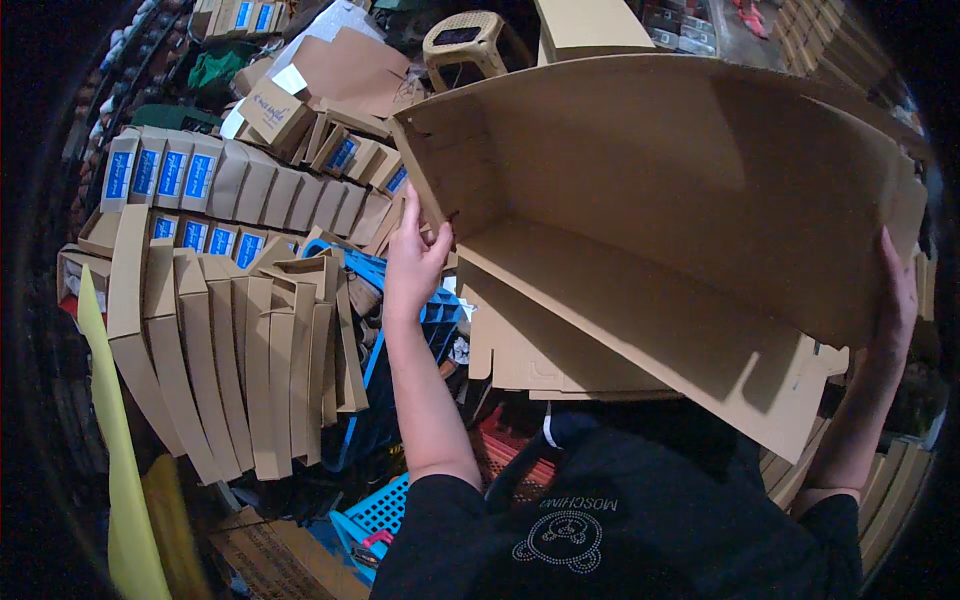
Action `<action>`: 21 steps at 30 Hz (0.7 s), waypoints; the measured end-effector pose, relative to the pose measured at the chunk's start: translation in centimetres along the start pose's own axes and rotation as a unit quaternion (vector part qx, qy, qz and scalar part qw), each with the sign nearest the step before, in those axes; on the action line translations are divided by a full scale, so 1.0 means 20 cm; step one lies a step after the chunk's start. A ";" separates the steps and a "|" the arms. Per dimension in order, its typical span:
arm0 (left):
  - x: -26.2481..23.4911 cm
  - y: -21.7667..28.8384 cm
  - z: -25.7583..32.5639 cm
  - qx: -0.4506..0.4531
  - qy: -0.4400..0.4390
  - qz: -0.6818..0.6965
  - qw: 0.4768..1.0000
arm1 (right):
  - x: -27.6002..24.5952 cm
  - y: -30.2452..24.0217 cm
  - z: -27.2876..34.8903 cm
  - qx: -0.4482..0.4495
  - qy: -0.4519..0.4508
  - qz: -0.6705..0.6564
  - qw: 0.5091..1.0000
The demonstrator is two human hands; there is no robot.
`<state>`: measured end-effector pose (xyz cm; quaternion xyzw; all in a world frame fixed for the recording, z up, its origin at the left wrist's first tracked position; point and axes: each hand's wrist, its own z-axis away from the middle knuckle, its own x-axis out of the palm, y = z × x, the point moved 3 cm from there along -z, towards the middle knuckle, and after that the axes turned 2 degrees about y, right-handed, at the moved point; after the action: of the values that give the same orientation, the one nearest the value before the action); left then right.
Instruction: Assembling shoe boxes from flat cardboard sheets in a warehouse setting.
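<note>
A worker, seen from the head-mounted camera, holds a large half-folded brown cardboard box (640, 210) up at chest height, its open side turned toward the camera so that the inner floor panel and rear wall show. The left hand (415, 255) presses against the box's left end wall, fingers (405, 222) extended and spread along the cardboard edge with the thumb hooked round it. The right hand (897, 290) cups the far right end, fingers curled behind the panel and mostly hidden, so how firmly they grip cannot be told. A loose front flap (760, 380) hangs down toward the worker's dark shirt (620, 510). To the left, rows of folded flat carton blanks (230, 370) stand on edge, with a run of finished small boxes bearing blue labels (165, 175) behind them. A blue plastic crate (385, 515) sits low by the worker's left elbow, and a tan plastic stool (465, 45) stands beyond the box. Judging from the hold, the risk lies in the wide span: with only the two ends supported, the unlocked panels could bow or spring apart, and the dangling flap could snag on the stacked blanks or on the crate and crease.
</note>
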<state>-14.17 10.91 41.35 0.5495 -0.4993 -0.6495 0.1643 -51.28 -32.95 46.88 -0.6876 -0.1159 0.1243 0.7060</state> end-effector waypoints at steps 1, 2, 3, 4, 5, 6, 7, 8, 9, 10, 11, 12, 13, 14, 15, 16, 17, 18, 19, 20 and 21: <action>0.01 0.01 0.00 0.001 -0.001 0.000 1.000 | -0.01 0.01 -0.01 0.001 -0.001 -0.003 1.000; 0.01 0.02 0.01 -0.004 0.009 -0.035 0.999 | 0.00 0.01 0.00 0.002 0.000 -0.003 1.000; 0.01 0.02 0.01 -0.008 0.018 -0.070 0.997 | 0.02 0.00 0.01 0.003 -0.014 -0.008 1.000; 0.01 0.04 0.01 -0.008 0.017 -0.070 0.997 | 0.03 0.00 0.01 0.004 -0.026 -0.013 1.000; 0.01 0.05 0.00 -0.032 0.007 -0.094 0.995 | 0.02 0.00 0.01 0.004 -0.026 -0.012 1.000; 0.00 0.05 0.00 -0.057 -0.003 -0.119 0.991 | 0.00 0.01 0.01 -0.022 -0.038 -0.009 0.999; 0.01 0.02 0.00 -0.056 -0.004 -0.118 0.991 | 0.00 0.00 0.01 -0.048 -0.050 -0.005 0.998; 0.02 -0.01 -0.01 -0.020 0.010 -0.046 0.999 | 0.02 -0.01 0.02 -0.048 -0.051 -0.005 0.998; 0.02 -0.03 -0.01 0.017 0.024 0.027 0.999 | 0.04 -0.02 0.04 -0.030 -0.027 -0.001 0.999; 0.01 -0.07 -0.02 0.017 0.024 0.026 0.999 | 0.06 -0.03 0.06 -0.012 -0.004 0.003 1.000; 0.01 -0.08 -0.02 0.029 0.019 0.060 0.998 | 0.06 -0.04 0.07 -0.012 -0.004 0.004 1.000; 0.01 -0.08 -0.02 0.042 0.014 0.093 0.995 | 0.06 -0.05 0.08 -0.019 0.001 0.011 1.000; 0.01 -0.09 -0.03 0.042 0.014 0.093 0.995 | 0.06 -0.05 0.09 -0.026 0.006 0.017 0.999; 0.01 -0.09 -0.03 0.043 0.011 0.086 0.995 | 0.05 -0.04 0.08 -0.026 0.007 0.018 0.999; 0.01 -0.09 -0.03 0.043 0.009 0.079 0.996 | 0.03 -0.03 0.06 -0.019 0.000 0.014 1.000; 0.01 -0.08 -0.03 0.044 0.009 0.079 0.996 | 0.02 -0.02 0.05 -0.011 -0.006 0.011 1.000; 0.02 -0.07 -0.03 0.035 0.017 0.089 0.995 | 0.01 -0.01 0.05 -0.011 -0.005 0.011 1.000; 0.02 -0.07 -0.04 0.027 0.026 0.100 0.994 | 0.01 -0.02 0.05 -0.020 -0.029 0.005 0.999; 0.03 -0.08 -0.04 0.028 0.025 0.100 0.994 | 0.01 -0.02 0.06 -0.029 -0.053 0.000 0.998; 0.03 -0.10 -0.05 0.020 0.035 0.093 0.995 | 0.02 -0.02 0.06 -0.029 -0.054 -0.001 0.998; 0.03 -0.11 -0.06 0.012 0.044 0.086 0.995 | 0.03 -0.03 0.07 -0.036 -0.057 -0.005 0.998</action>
<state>-12.65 10.96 39.39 0.5346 -0.5444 -0.6022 0.2348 -51.22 -31.38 47.46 -0.7037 -0.1639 0.1560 0.6735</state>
